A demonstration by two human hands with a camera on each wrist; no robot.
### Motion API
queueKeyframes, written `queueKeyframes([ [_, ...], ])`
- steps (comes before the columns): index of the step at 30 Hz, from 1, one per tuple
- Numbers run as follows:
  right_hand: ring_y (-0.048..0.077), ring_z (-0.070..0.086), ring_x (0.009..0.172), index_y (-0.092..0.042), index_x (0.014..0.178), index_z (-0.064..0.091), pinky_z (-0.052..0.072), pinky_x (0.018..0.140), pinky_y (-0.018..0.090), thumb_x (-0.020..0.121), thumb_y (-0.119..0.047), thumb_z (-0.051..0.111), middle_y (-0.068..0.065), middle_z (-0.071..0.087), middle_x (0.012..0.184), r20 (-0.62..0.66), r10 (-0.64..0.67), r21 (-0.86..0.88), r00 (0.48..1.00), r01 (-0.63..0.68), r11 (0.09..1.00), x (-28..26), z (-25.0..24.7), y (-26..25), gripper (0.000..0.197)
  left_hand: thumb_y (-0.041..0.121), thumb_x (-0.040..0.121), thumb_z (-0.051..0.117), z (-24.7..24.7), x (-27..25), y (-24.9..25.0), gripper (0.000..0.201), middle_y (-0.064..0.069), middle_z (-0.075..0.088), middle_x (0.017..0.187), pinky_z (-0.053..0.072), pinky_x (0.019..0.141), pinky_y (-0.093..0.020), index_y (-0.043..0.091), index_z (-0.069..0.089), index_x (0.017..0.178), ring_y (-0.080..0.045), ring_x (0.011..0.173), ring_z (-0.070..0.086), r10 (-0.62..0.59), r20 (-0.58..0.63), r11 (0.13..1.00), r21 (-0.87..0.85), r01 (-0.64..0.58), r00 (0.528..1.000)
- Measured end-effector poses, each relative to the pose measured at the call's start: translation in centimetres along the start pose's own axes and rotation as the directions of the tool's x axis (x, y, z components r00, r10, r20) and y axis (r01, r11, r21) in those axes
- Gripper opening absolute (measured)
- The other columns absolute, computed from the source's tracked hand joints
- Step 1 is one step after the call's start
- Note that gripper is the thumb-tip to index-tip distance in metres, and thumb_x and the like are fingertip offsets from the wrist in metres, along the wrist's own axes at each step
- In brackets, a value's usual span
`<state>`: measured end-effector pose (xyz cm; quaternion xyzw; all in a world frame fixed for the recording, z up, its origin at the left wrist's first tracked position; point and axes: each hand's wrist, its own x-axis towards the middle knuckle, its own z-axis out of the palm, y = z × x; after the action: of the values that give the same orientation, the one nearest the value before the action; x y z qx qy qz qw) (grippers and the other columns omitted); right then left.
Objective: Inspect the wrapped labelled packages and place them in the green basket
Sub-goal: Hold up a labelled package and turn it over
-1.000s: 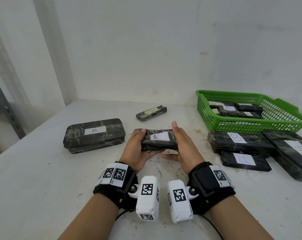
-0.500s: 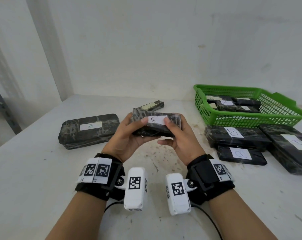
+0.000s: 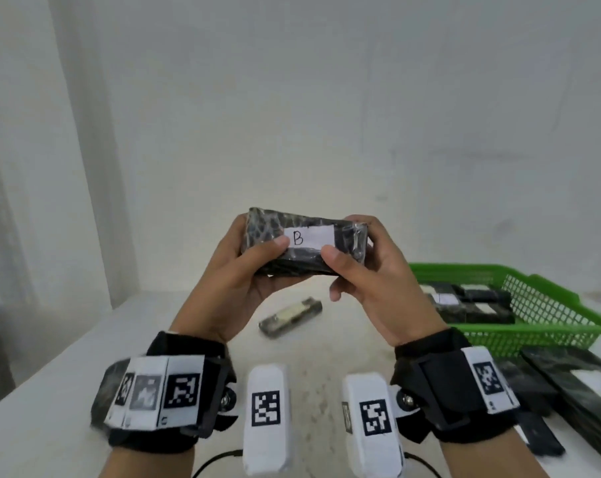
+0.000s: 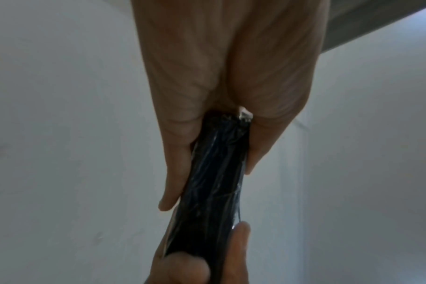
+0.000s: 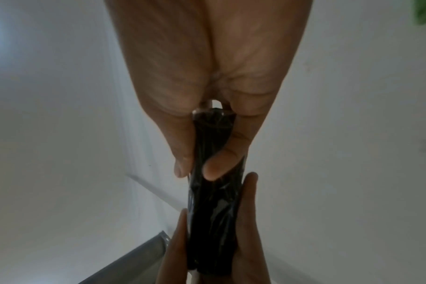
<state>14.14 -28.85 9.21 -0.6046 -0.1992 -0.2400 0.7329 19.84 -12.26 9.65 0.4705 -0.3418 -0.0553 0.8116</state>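
A white paper label (image 3: 308, 236) on the held package (image 3: 304, 246) carries a handwritten "B"; no other writing can be read. The package is a flat dark block wrapped in crinkled, glossy clear film, with pale crackle marks toward its left end. It is raised above the table (image 3: 50, 391), its labelled face turned to the head camera. The left hand (image 3: 235, 281) grips its left end, thumb on the front at the label's left edge and fingers curled behind. The right hand (image 3: 371, 281) grips the right end the same way, thumb at the label's lower right corner. Both wrist views show the block pinched between thumb and fingers, edge-on.

At 3 o'clock from the hands stands the green basket (image 3: 540, 298), a mesh-walled tray already holding several dark wrapped packages with white labels, their writing too blurred to read. At 4 o'clock, in front of the basket, more dark packages (image 3: 568, 384) lie on the table, partly hidden by the right wrist. Below the held block, at 6 o'clock, a small wrapped package (image 3: 290, 316) with a pale face lies tilted on the table.
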Motion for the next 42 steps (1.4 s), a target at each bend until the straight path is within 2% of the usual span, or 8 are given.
queueKeyframes([
  [9, 0.021, 0.068, 0.095, -0.010, 0.103, 0.052, 0.056, 0.074, 0.026, 0.081, -0.018, 0.074, 0.009, 0.067, 0.103, 0.104, -0.048, -0.012, 0.993, 0.050, 0.999, 1.9, -0.1, -0.7, 0.032, 0.017, 0.080, 0.067, -0.6, 1.3, 1.3, 0.036, -0.006, 0.073, 0.106, 0.059, 0.080, -0.035, 0.015, 0.056, 0.114, -0.024, 0.097, 0.071, 0.123, 0.073, 0.983, 0.131, -0.132, 0.990],
  [14, 0.017, 0.068, 0.091, -0.014, 0.098, 0.057, 0.056, 0.074, 0.025, 0.078, -0.024, 0.076, 0.005, 0.066, 0.098, 0.072, -0.085, -0.006, 0.994, 0.086, 0.996, 1.9, -0.1, -0.7, 0.029, 0.013, 0.083, 0.061, -0.6, 1.2, 1.1, 0.031, -0.003, 0.071, 0.103, 0.058, 0.080, -0.032, 0.017, 0.057, 0.114, -0.019, 0.094, 0.069, 0.158, 0.075, 0.977, 0.131, -0.167, 0.985],
  [19, 0.013, 0.066, 0.078, -0.010, 0.092, 0.056, 0.054, 0.064, 0.022, 0.082, -0.017, 0.064, -0.002, 0.066, 0.083, 0.011, -0.169, -0.025, 0.986, 0.169, 0.985, 1.6, -0.1, -1.2, 0.014, 0.016, 0.083, 0.068, 0.5, 0.7, 1.2, 0.042, -0.010, 0.071, 0.114, 0.058, 0.083, -0.033, 0.010, 0.050, 0.121, -0.027, 0.104, 0.071, 0.138, 0.120, 0.975, 0.158, -0.156, 0.983],
  [24, 0.018, 0.068, 0.093, -0.013, 0.097, 0.055, 0.055, 0.075, 0.026, 0.083, -0.024, 0.074, 0.005, 0.067, 0.098, 0.056, -0.116, 0.016, 0.992, 0.115, 0.993, 1.6, 0.1, -1.1, 0.026, 0.009, 0.083, 0.062, 0.6, 0.8, 1.1, 0.035, -0.012, 0.070, 0.108, 0.059, 0.081, -0.034, 0.009, 0.051, 0.117, -0.026, 0.098, 0.071, 0.189, 0.070, 0.967, 0.161, -0.198, 0.979],
  [30, 0.013, 0.069, 0.079, -0.012, 0.091, 0.055, 0.054, 0.061, 0.022, 0.078, -0.019, 0.065, 0.001, 0.067, 0.088, 0.001, -0.151, -0.077, 0.988, 0.151, 0.986, 1.5, 0.0, -1.3, 0.018, 0.019, 0.085, 0.060, 1.0, 0.9, 1.0, 0.030, -0.008, 0.072, 0.106, 0.059, 0.081, -0.036, 0.008, 0.051, 0.111, -0.024, 0.097, 0.072, 0.152, 0.070, 0.976, 0.149, -0.161, 0.986],
  [35, 0.020, 0.069, 0.094, -0.014, 0.093, 0.054, 0.057, 0.074, 0.029, 0.082, -0.038, 0.061, 0.012, 0.067, 0.101, 0.011, -0.112, -0.043, 0.994, 0.113, 0.993, 1.5, 0.0, -1.4, 0.028, 0.017, 0.086, 0.058, 1.4, 0.8, 0.9, 0.024, -0.010, 0.071, 0.103, 0.059, 0.077, -0.035, 0.007, 0.049, 0.106, -0.024, 0.094, 0.072, 0.184, 0.040, 0.967, 0.175, -0.188, 0.982],
  [38, 0.026, 0.066, 0.092, -0.014, 0.083, 0.048, 0.059, 0.074, 0.034, 0.086, -0.041, 0.053, 0.020, 0.058, 0.095, -0.045, -0.125, -0.047, 0.991, 0.123, 0.991, 1.5, 0.0, -1.6, 0.027, 0.022, 0.087, 0.058, 1.9, 0.5, 1.2, 0.027, -0.011, 0.071, 0.107, 0.059, 0.078, -0.036, 0.007, 0.050, 0.108, -0.025, 0.096, 0.072, 0.163, 0.053, 0.973, 0.158, -0.169, 0.985],
  [42, 0.023, 0.056, 0.083, -0.020, 0.073, 0.043, 0.057, 0.074, 0.038, 0.094, -0.042, 0.054, 0.014, 0.047, 0.085, -0.083, -0.176, -0.152, 0.981, 0.162, 0.975, 1.5, 0.2, -1.4, 0.032, 0.027, 0.099, 0.051, 2.5, 0.3, 1.2, 0.015, -0.001, 0.071, 0.094, 0.059, 0.074, -0.035, 0.013, 0.051, 0.094, -0.018, 0.089, 0.072, 0.196, 0.003, 0.953, 0.237, -0.191, 0.981],
])
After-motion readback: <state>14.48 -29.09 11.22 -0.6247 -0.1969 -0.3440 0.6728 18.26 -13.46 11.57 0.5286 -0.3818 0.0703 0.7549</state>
